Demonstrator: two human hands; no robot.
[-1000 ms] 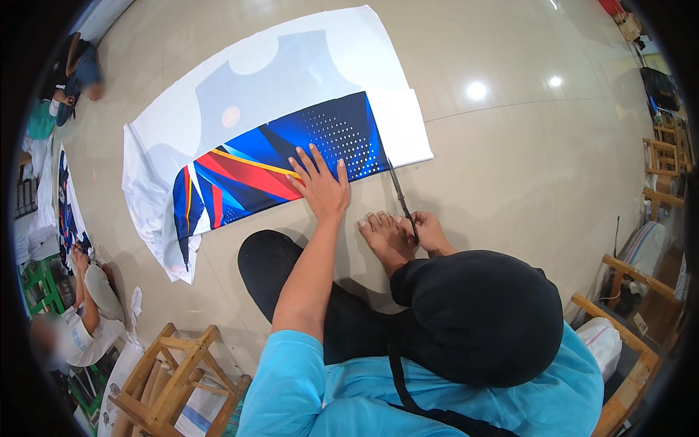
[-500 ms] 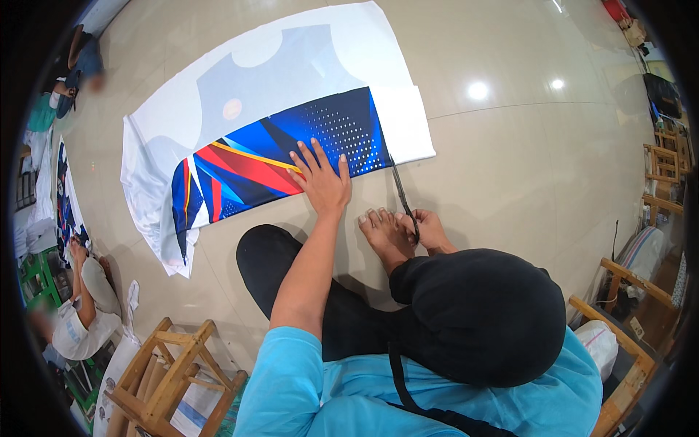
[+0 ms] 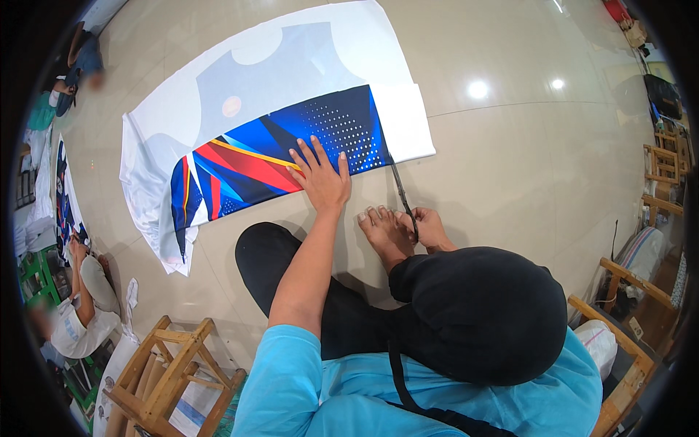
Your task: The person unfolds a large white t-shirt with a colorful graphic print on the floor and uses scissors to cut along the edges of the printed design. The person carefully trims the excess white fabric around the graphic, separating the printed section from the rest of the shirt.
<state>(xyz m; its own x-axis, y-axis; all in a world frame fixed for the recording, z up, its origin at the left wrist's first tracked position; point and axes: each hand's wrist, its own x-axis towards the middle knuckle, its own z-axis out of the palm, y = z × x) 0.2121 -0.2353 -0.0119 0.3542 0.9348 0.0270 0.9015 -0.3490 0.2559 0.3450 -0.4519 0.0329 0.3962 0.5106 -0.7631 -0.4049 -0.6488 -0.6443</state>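
My left hand lies with fingers spread on a printed fabric piece in dark blue, red and yellow with white dots. That piece rests on a large white cloth showing a pale grey garment shape through it. My right hand grips long dark scissors by the handle, the blade tips at the right end of the printed piece, by a white folded strip. Whether the blades are apart is too small to tell. My bare foot is beside my right hand.
The cloth lies on a glossy tiled floor. A seated co-worker is at the left, another person at the upper left. Wooden stools stand lower left; wooden frames and a white sack line the right.
The cloth sits slightly higher in the picture than a second ago, and the surroundings have shifted a little too. Both my hands keep much the same places, the right still on the scissors.
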